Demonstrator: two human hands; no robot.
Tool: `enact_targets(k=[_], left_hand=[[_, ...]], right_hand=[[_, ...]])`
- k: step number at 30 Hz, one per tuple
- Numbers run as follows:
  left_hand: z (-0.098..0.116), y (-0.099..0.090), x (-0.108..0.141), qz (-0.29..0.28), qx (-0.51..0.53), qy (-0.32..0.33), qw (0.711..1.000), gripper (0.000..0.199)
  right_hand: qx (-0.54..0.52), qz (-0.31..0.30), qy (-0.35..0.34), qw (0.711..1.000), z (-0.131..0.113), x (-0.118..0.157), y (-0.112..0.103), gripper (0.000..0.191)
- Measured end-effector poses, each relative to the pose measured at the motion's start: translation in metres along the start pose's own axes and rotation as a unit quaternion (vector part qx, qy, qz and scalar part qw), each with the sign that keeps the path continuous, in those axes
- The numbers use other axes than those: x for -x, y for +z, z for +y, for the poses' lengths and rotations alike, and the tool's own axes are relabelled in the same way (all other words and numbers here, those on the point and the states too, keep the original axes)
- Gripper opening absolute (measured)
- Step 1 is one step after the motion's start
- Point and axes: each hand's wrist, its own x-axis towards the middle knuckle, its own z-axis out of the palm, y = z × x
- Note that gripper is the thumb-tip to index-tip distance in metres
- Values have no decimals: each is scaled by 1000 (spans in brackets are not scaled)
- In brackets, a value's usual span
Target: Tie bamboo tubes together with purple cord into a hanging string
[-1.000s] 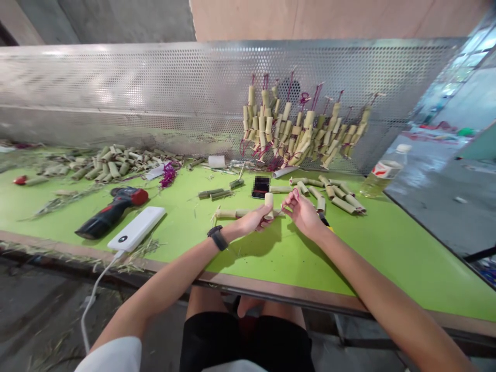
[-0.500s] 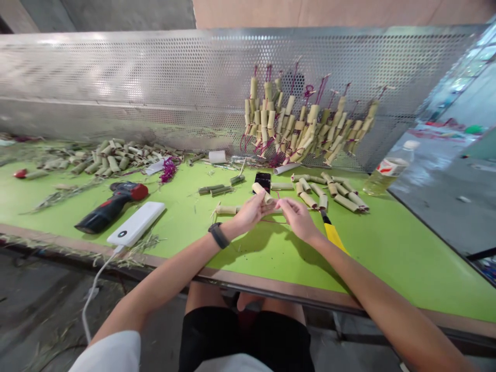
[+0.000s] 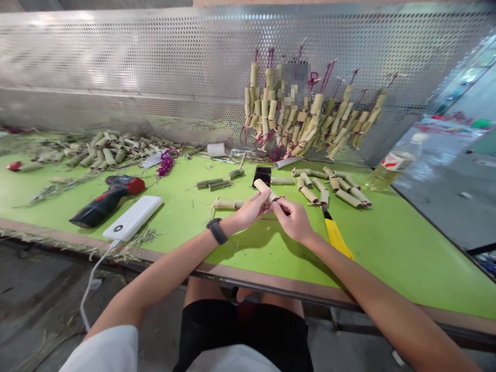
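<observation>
A short pale bamboo tube point(image 3: 263, 188) is gripped in my left hand point(image 3: 251, 211), tilted with its upper end away from me. My right hand point(image 3: 293, 219) is closed at the tube's near end, pinching a thin purple string point(image 3: 279, 198) there; the fingertips partly hide it. Beneath my hands, another bamboo piece point(image 3: 223, 204) lies on the green table with a small crosspiece at its left end. To the right of my right hand rests a tool with a yellow handle point(image 3: 338, 238). Behind the tube sits a dark phone-like device point(image 3: 262, 174).
Bamboo segments point(image 3: 343, 187) lie at right beside a bottle point(image 3: 397, 161). Strung bamboo pieces point(image 3: 306, 129) hang on the perforated metal panel point(image 3: 163, 62). At left are a cordless drill point(image 3: 110, 199), a white power bank point(image 3: 134, 218), purple string point(image 3: 167, 162) and a bamboo heap point(image 3: 106, 150).
My right hand has moved left, from pulling the string slightly apart to meeting the tube's near end. My left hand keeps the tube. The whole view has shifted slightly.
</observation>
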Motion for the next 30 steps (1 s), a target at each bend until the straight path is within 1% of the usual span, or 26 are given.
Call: enact_targets(k=[5, 9, 11, 15, 17, 20, 25, 28, 30], left_hand=[[3, 1, 1, -26, 14, 38, 999, 24], [5, 2, 0, -1, 22, 57, 998, 20], [6, 1, 0, 8, 17, 59, 998, 19], [8, 0, 0, 11, 3, 70, 998, 21], [9, 0, 1, 7, -1, 74, 997, 22], [10, 1, 4, -10, -3, 67, 998, 19], [13, 2, 7, -10, 15, 35, 999, 13], [13, 3, 7, -16, 23, 36, 999, 13], [11, 3, 6, -23, 23, 40, 999, 13]], right_hand=[[15, 69, -10, 997, 2, 0, -1, 48], [-10, 120, 2, 993, 6, -1, -1, 43], [-10, 116, 2, 993, 5, -1, -1, 45], [-3, 72, -9, 997, -3, 1, -2, 54], [-28, 49, 0, 998, -7, 2, -3, 56], [-93, 31, 30, 995, -10, 2, -4, 55], [-143, 48, 65, 986, -5, -1, -4, 49], [-161, 64, 89, 981, 0, -2, -2, 47], [-167, 61, 101, 979, 3, -1, -1, 45]])
